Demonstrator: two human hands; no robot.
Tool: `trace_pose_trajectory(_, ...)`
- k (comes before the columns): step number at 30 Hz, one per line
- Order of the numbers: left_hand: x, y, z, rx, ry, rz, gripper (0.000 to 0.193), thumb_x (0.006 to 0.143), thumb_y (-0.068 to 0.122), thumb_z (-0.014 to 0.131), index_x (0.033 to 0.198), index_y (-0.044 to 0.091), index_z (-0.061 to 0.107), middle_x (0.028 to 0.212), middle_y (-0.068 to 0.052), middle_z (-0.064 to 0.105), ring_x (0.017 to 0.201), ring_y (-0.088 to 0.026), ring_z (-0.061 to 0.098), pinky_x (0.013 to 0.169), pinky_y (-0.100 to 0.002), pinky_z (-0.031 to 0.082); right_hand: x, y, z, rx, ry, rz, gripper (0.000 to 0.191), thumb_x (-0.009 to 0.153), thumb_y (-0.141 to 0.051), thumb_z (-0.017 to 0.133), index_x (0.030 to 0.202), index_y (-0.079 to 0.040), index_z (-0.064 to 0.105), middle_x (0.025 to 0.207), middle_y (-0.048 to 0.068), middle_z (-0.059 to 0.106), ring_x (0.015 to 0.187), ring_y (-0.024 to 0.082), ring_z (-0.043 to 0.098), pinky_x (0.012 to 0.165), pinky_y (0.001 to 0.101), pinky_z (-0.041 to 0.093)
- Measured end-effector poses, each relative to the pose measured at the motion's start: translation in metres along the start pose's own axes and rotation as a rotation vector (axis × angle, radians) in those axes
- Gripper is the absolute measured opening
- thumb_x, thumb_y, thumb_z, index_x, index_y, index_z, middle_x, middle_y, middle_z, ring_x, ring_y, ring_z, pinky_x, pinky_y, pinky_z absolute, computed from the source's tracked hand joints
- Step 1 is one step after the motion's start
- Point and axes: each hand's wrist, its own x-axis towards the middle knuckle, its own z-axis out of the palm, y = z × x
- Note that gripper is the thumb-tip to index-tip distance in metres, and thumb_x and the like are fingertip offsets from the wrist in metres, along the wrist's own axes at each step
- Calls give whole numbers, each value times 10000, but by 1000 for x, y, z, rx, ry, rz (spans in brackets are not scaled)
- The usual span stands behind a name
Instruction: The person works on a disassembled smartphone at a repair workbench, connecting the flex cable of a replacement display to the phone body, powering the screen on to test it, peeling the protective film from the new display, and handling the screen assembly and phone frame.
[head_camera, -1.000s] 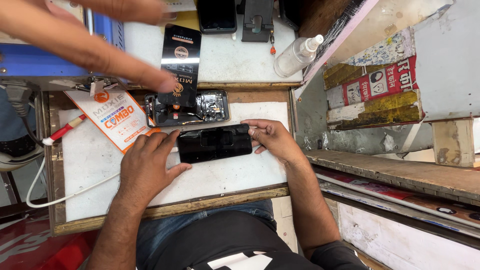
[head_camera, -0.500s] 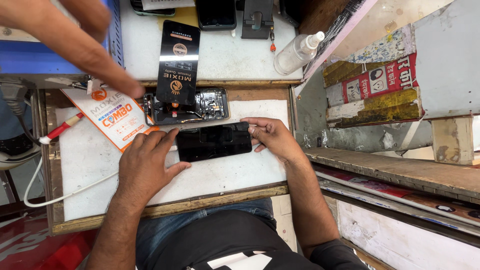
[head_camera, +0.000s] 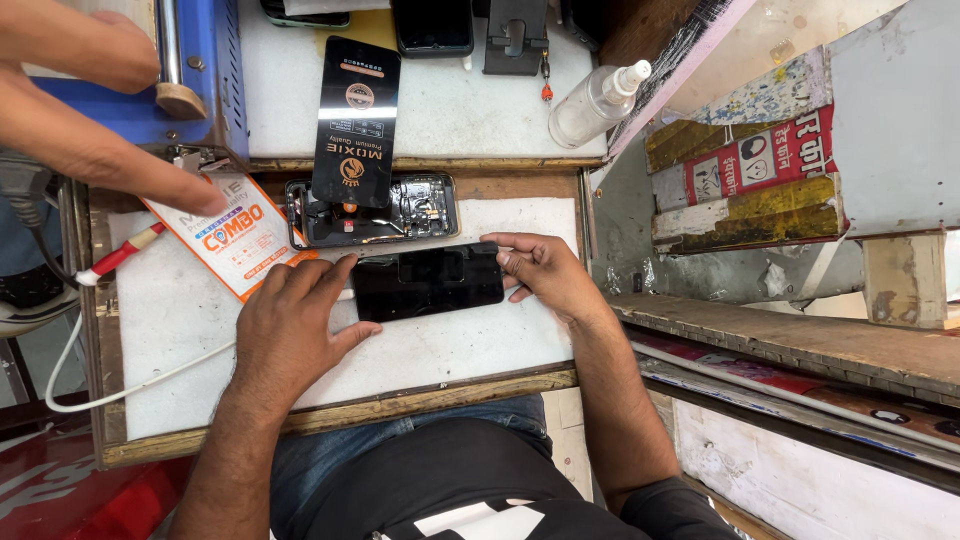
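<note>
Right now your left hand (head_camera: 290, 325) and right hand (head_camera: 545, 275) pin the black phone screen (head_camera: 428, 281) flat, fingers spread at each end, just below the opened phone body (head_camera: 420, 205). It looks thin, slick and brittle, so hold its edges.

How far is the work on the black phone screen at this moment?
Done: the opened phone body lies apart, insides showing, with a black packet resting on it. In hand: the left hand and right hand press the black screen panel flat on the white mat. Left: the panel is not yet joined to the body.
</note>
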Motion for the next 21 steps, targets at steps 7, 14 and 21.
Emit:
trace_pose_trajectory(7,0,2,-1,-10,-10,-21,903,610,592,850,1355,123,651,1134,-59,649,1002,-237,585,848,-385,550,-2,1,-1,5,0,13,349,1003,-190,641,1340,-119,701,836,-15,708,724,67,655,610,244,613)
trace_pose_trajectory(14,1,2,0,-15,-15,-18,909,605,589,855,1355,120,650,1130,-57,651,989,-234,586,847,-383,548,-2,1,-2,-17,-3,7,346,1012,-203,633,1341,-121,699,838,0,715,736,74,664,613,251,618)
trace_pose_trajectory(21,0,2,4,-15,-5,-13,906,601,586,858,1345,110,658,1115,-52,654,981,-226,585,832,-371,551,-2,1,-2,-32,13,12,348,1010,-197,632,1343,-122,698,854,11,726,745,79,669,619,257,618)
